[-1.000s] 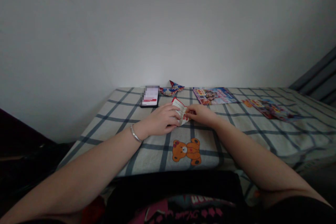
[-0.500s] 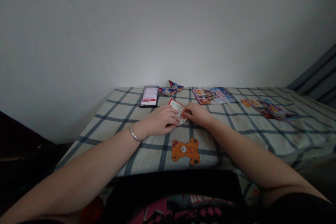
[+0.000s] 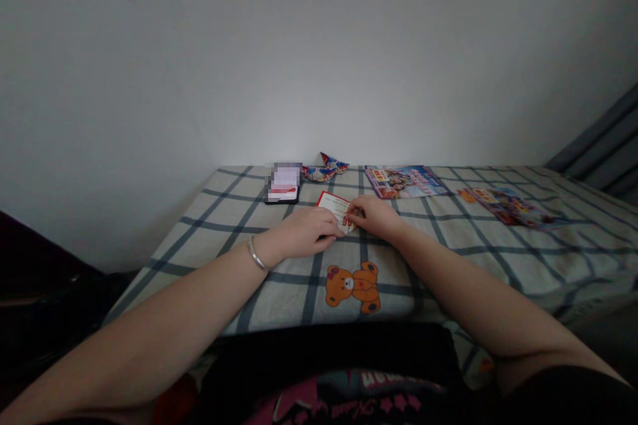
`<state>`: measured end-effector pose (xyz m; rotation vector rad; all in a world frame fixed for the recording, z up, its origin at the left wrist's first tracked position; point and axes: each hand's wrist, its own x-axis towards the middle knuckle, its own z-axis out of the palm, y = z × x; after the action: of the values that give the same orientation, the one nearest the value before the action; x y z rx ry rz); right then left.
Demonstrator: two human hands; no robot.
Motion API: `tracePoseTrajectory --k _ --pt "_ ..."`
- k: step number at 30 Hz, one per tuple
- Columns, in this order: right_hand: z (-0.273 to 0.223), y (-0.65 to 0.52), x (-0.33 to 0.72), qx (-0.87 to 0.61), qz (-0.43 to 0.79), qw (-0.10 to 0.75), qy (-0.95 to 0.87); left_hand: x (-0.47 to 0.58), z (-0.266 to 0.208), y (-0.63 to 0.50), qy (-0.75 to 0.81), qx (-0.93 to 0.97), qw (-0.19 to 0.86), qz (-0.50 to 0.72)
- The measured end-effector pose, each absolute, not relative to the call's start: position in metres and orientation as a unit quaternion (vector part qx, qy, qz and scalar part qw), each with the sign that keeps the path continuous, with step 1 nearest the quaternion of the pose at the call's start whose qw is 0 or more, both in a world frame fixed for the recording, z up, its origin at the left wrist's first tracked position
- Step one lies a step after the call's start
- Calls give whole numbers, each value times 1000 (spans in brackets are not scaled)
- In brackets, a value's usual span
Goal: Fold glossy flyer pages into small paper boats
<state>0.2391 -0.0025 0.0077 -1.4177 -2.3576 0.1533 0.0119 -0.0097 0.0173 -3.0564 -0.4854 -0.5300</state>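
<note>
Between my hands lies a small piece of printed paper (image 3: 333, 202), white with red edges and some red print, low on the checked cloth. My left hand (image 3: 306, 232), with a silver bangle at its wrist, has its fingers together on the paper's near left part. From the other side, my right hand (image 3: 375, 216) pinches the paper's right edge between thumb and fingers. Part of the paper is covered by both hands, so its full outline is hidden.
A checked cloth (image 3: 239, 239) with a printed bear covers the table against the wall. Behind my hands are a phone (image 3: 284, 184) and a colourful folded paper shape (image 3: 326, 169). Glossy leaflets (image 3: 406, 181) and another printed leaflet (image 3: 513, 207) lie to the right.
My left fingers have drawn in and slid slightly down along the paper. The paper's far left corner has shifted a little left and nearer. My right hand has barely moved.
</note>
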Motion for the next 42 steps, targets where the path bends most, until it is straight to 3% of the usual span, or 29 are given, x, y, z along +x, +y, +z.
tracePoseTrajectory --k 26,42 --pt "10 -4 240 -528 67 192 -825 14 16 -10 -146 -977 24 -153" --pt "22 -9 251 -444 -3 112 -889 11 15 -6 -204 -964 -10 -169"
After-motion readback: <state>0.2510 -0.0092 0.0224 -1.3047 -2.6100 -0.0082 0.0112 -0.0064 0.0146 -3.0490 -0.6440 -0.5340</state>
